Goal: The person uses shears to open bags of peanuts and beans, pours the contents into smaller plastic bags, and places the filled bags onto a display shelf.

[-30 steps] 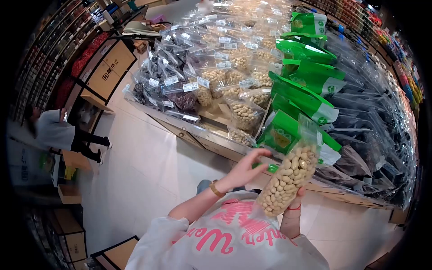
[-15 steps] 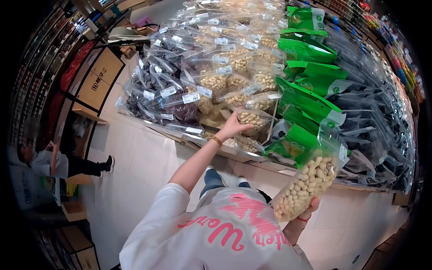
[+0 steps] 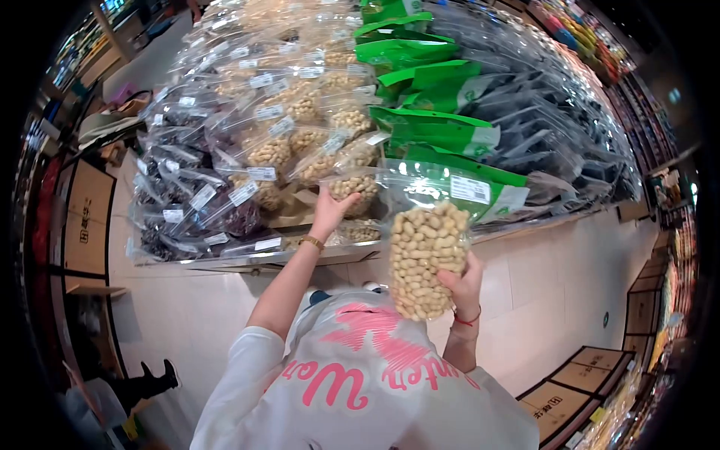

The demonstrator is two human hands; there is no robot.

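My right hand grips a clear zip bag of peanuts by its lower side, thumb across the front. The bag hangs upright before my chest, its white label near the top. At the front of the display my left hand holds another peanut bag that sits in the pile. Its thumb lies over that bag and its other fingers are partly hidden. Further peanut bags are stacked just beyond it.
Bags of dark dried goods fill the display's left side. Green bags and dark packets fill the right. A metal rim edges the front. Boxes stand at left; another person's legs show at lower left.
The view has turned to the right. My right hand has brought its peanut bag up and inward, now more upright with the label facing me. My left hand stays at the bag in the pile.
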